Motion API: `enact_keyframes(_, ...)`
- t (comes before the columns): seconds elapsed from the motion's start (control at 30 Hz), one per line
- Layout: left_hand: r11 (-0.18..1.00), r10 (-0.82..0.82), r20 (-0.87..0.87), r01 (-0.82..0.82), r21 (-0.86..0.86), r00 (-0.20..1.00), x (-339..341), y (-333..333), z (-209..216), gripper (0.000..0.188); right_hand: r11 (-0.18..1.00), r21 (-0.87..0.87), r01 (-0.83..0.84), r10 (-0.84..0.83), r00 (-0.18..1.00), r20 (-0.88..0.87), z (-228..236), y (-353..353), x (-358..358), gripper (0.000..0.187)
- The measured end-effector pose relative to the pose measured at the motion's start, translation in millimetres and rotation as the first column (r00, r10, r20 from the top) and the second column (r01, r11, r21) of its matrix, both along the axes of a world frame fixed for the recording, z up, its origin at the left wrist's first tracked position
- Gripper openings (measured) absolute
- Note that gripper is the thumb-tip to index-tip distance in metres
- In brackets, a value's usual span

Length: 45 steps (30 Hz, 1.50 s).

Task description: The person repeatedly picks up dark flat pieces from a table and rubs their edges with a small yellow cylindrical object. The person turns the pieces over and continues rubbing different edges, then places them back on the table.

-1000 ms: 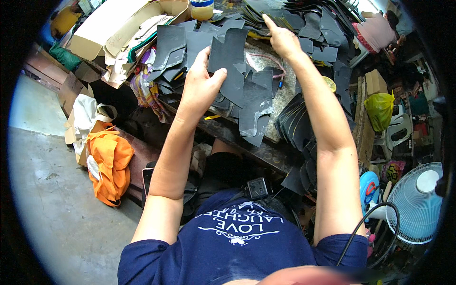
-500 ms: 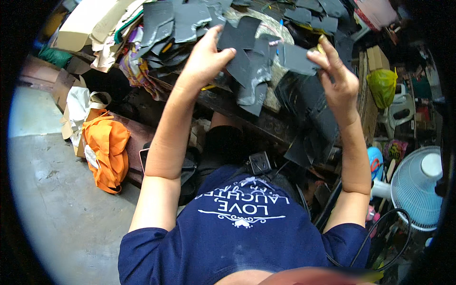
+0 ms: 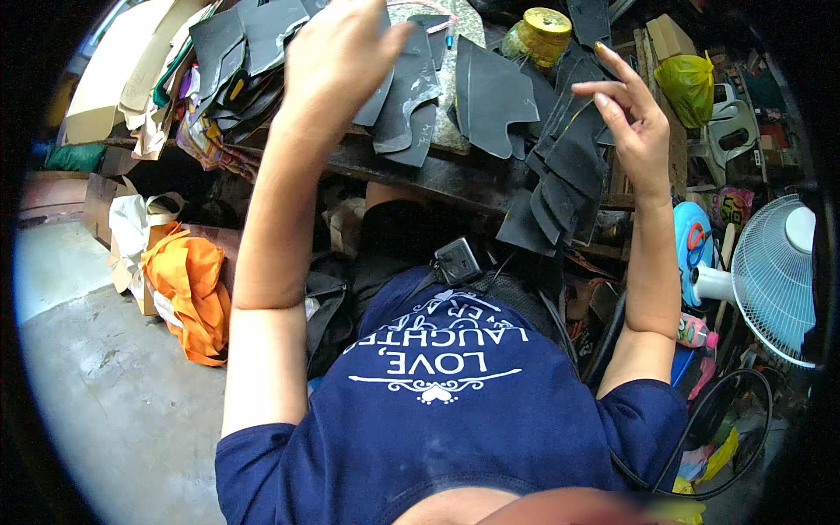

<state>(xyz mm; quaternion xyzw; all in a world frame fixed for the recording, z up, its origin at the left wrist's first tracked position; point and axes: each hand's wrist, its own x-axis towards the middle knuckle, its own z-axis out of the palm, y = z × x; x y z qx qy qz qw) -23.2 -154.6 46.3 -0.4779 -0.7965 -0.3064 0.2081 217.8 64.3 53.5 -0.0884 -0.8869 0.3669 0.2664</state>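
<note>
Over the upper left of the bench is my left hand point(image 3: 337, 70), its thumb stretched out and its other fingers cut off by the top edge. Close beneath that hand lie overlapping black cut sheet pieces point(image 3: 407, 101) with pale marks. My right hand point(image 3: 637, 122) is raised at the right with its fingers apart and nothing between them. A wide black piece point(image 3: 494, 96) with a stepped edge rests left of it. Below the right hand, a fanned stack of black pieces point(image 3: 560, 179) hangs toward the bench's front edge.
A yellow, glue-smeared jar point(image 3: 542, 37) stands behind the stack. More black pieces point(image 3: 249, 44) are piled at the left, beside cardboard point(image 3: 122, 74). An orange cloth bundle point(image 3: 185, 284) sits at lower left. A white fan point(image 3: 779, 271) and a yellow-green plastic bag point(image 3: 685, 87) are at right.
My right hand has let go of the black piece it was pinching. My left hand has moved up and left, away from the middle pieces. The jar has come into plain view.
</note>
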Motion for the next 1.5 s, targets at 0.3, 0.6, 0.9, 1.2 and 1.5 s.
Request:
enact_keyframes(0.3,0.910,-0.411,0.033,0.412,-0.048,0.911,-1.5,168.1,-13.2,0.069,0.940,-0.324,0.106,-0.158,0.978,-0.139,-3.7,52.3,-47.9,0.077)
enact_keyframes(0.6,0.831,-0.537,0.066,0.541,-0.130,0.841,5.6,179.3,-16.5,0.042,0.941,-0.333,0.069,-0.093,0.994,-0.056,-51.5,66.3,-71.3,0.095)
enact_keyframes(0.9,0.924,-0.379,0.498,0.350,0.156,0.780,-5.9,176.7,-17.8,0.046,0.949,0.296,0.108,-0.168,0.969,0.183,-19.4,66.5,-70.7,0.052)
enact_keyframes(1.2,0.946,-0.323,0.397,0.293,0.136,0.859,-0.8,193.1,-19.7,0.050,0.797,0.602,-0.042,-0.378,0.743,0.552,-1.8,55.0,-114.5,0.077)
enact_keyframes(1.5,0.901,-0.396,0.489,0.431,0.044,0.778,-0.3,186.5,-13.2,0.039,0.716,0.696,0.053,-0.426,0.823,0.375,27.9,42.1,-61.3,0.057)
